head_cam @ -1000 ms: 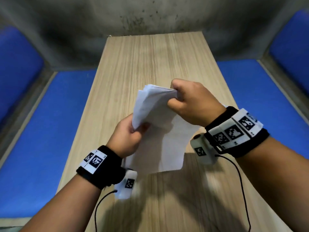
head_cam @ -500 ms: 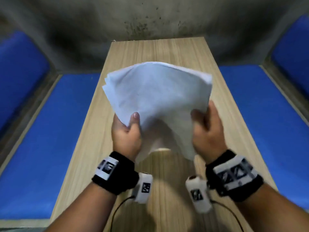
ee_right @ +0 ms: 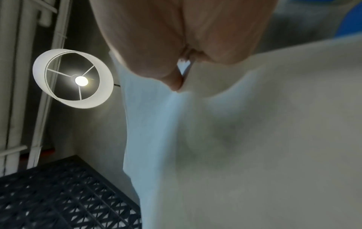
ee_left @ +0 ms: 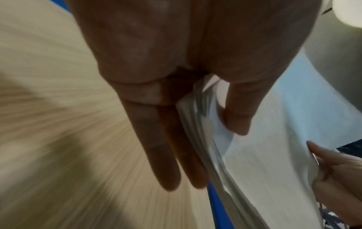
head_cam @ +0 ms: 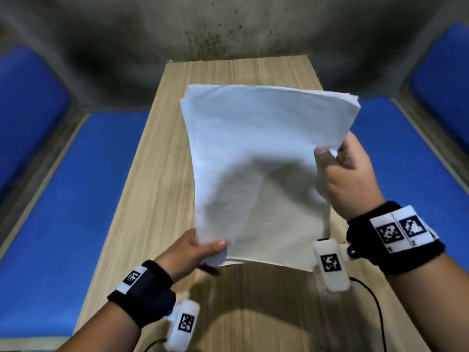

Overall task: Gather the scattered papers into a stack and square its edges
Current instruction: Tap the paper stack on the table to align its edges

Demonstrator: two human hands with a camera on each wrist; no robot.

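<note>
The left hand [head_cam: 189,252] is pinching the near left corner of the paper stack [head_cam: 256,158], thumb on top and straight fingers [ee_left: 156,147] lying along the underside, while the right hand [head_cam: 347,174] is gripping the stack's right edge farther up, thumb pressing on the top sheet. The papers are hanging in the air between the two hands, above the table, not touching it. Looking at the far corners, the sheets are fanning slightly, so the edges are not yet square. With grips this small on a limp bundle, I think the middle could sag and the inner sheets could slide out, especially from the far left corner, which neither hand is supporting; a loose pinch at the left corner would be the likely cause. Tapping it down at a tilt might also crumple the lower edge. Under the hands is running a long wooden table [head_cam: 162,179] with pale grain, and beyond both wrists blue flooring [head_cam: 76,224] is spreading out to a stained grey wall [head_cam: 228,29]. A round lamp [ee_right: 73,78] is glowing overhead.
</note>
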